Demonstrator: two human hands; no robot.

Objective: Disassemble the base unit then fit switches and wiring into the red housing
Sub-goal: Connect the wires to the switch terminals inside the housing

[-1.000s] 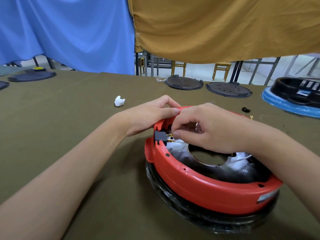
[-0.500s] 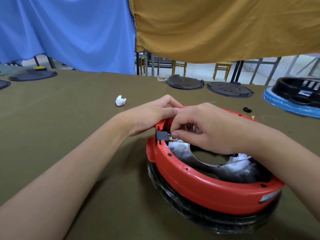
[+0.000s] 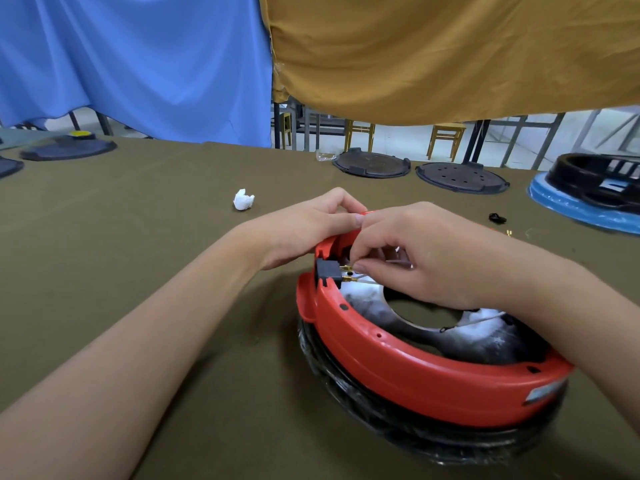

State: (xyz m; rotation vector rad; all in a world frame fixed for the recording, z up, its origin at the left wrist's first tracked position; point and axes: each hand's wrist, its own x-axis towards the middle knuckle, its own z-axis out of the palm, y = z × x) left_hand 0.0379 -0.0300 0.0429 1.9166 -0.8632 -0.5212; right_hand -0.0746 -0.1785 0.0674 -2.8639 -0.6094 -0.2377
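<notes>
While the red housing (image 3: 408, 372) is resting on a black wrapped ring (image 3: 363, 403) at lower right of the frame, a black switch (image 3: 327, 271) is being seated in its left wall. A thin wire (image 3: 363, 279) at the brass terminals (image 3: 347, 270) is being pinched by the right hand (image 3: 426, 258). The rim is being gripped by the left hand (image 3: 311, 226). A white wad (image 3: 243, 199) is lying on the olive table (image 3: 138, 237) at centre left.
</notes>
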